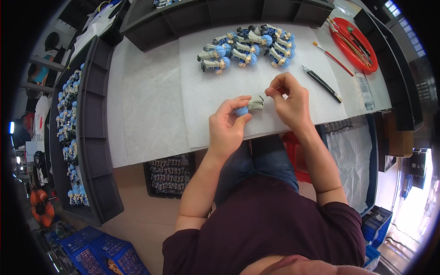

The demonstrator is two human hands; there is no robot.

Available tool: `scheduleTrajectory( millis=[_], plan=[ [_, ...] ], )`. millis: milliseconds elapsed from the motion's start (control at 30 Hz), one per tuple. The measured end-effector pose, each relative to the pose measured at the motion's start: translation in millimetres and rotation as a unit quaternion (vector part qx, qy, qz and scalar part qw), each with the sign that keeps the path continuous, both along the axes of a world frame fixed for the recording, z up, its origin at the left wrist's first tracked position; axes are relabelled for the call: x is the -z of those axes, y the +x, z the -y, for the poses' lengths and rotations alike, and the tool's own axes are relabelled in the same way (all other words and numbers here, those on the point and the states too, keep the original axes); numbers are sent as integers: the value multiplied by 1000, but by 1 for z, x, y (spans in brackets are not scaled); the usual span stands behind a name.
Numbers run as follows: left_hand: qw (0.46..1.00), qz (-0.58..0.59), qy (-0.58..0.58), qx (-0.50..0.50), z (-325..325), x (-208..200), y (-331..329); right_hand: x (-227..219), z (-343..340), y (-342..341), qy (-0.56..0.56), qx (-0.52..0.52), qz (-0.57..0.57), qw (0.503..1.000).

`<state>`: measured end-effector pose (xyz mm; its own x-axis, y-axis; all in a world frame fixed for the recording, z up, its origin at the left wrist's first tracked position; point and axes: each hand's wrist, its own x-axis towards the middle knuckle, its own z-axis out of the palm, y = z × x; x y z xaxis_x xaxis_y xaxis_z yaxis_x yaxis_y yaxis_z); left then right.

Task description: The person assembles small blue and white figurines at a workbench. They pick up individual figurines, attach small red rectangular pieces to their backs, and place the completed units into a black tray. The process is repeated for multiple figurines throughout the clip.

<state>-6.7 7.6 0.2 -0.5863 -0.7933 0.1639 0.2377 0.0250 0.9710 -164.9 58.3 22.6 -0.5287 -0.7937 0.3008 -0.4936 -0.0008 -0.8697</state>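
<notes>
My left hand (229,124) grips a small figurine (250,105) with a blue head and pale grey-green body, held sideways above the white padded sheet (156,105). My right hand (288,98) pinches the figurine's foot end between thumb and fingers. Farther back on the sheet lies a cluster of several matching blue-haired figurines (250,48).
A black utility knife (321,83) lies to the right, a red-handled brush (333,57) beyond it, and a red round tray (354,43) with brushes at the far right. Dark shelving (94,128) on the left holds more figurines (68,123). A black tray of parts (170,175) sits below the table edge.
</notes>
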Motion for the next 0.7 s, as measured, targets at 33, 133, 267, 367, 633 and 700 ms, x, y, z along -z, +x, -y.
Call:
scheduleTrajectory(
  millis=[33,133,267,367,633,700],
  plan=[
    [1000,-4,-1,3,0,-1,0,0,2,-5,-19,-2,23,1000],
    [1000,-5,-3,5,-2,1,1,-6,-1,10,-3,-67,72,995],
    [1000,9,-24,3,-2,-1,0,3,3,-14,34,-16,59,998],
    [1000,4,-28,1,2,1,-2,6,0,-2,-13,-64,82,994],
    [1000,1,-6,-7,0,2,-2,4,-18,15,-48,-68,-10,996],
    [1000,0,-7,-14,-2,1,-2,8,-18,5,-2,-17,9,1000]
  ],
)
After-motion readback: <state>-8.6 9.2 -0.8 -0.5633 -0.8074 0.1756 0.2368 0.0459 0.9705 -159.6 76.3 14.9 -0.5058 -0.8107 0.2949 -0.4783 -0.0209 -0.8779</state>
